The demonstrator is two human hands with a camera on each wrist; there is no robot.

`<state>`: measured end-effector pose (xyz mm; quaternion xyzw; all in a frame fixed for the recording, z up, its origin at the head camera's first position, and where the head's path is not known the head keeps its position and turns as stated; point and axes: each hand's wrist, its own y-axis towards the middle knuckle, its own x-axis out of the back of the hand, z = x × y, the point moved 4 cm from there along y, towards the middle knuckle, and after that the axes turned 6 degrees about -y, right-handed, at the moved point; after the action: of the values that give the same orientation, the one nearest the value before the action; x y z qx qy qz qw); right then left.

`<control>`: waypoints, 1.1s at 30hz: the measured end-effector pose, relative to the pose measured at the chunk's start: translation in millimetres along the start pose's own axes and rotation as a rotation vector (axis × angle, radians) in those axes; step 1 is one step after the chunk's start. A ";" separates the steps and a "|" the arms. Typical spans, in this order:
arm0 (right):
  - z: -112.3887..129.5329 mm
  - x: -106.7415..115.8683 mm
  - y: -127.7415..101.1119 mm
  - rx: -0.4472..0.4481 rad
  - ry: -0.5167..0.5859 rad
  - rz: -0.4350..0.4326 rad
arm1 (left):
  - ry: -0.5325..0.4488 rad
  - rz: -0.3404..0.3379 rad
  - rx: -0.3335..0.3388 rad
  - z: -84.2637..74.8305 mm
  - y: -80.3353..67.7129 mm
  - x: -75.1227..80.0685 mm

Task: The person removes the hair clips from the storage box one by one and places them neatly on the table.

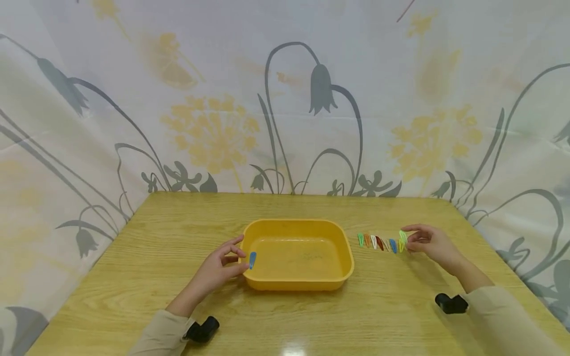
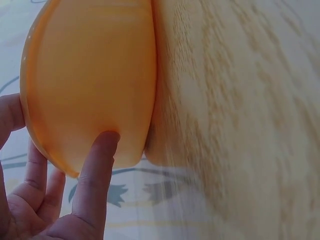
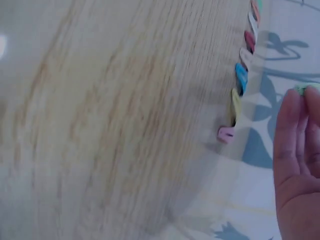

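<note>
A yellow plastic basin (image 1: 296, 285) stands at the middle of the table. My left hand (image 1: 216, 268) holds its left end, thumb (image 2: 95, 175) against the outer wall and other fingers at the rim. Inside the basin, by that hand, lies a blue snap hair clip (image 1: 252, 260). To the right, my right hand (image 1: 435, 247) pinches a light green hair clip (image 1: 403, 234) between thumb and fingertips, raised over the end of a row of clips. A yellow clip (image 3: 235, 106) and a pink clip (image 3: 226, 134) lie nearest below it.
The row continues leftward with a blue clip (image 1: 393, 245), a beige one, a dark red clip (image 1: 379, 243), a white clip (image 1: 373, 241), an orange clip (image 1: 367, 240) and a green clip (image 1: 360, 240). A flower-printed curtain (image 1: 285, 123) hangs behind the wooden table (image 1: 338, 316).
</note>
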<state>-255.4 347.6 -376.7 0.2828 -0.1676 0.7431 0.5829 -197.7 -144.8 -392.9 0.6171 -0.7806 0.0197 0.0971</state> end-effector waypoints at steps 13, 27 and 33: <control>-31.4 6.9 -3.0 -0.181 0.078 -0.060 | -0.010 -0.006 0.015 0.6 0.4 -0.4; -43.7 12.3 0.0 -0.355 0.102 0.024 | 0.018 0.016 0.006 0.6 -0.9 0.6; -49.0 13.6 0.8 -0.375 0.133 0.003 | 0.004 0.018 0.000 -0.7 -0.9 -0.5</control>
<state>-269.3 386.2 -406.7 0.1194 -0.2645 0.7167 0.6341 -196.6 -144.4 -392.4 0.6101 -0.7858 0.0217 0.0987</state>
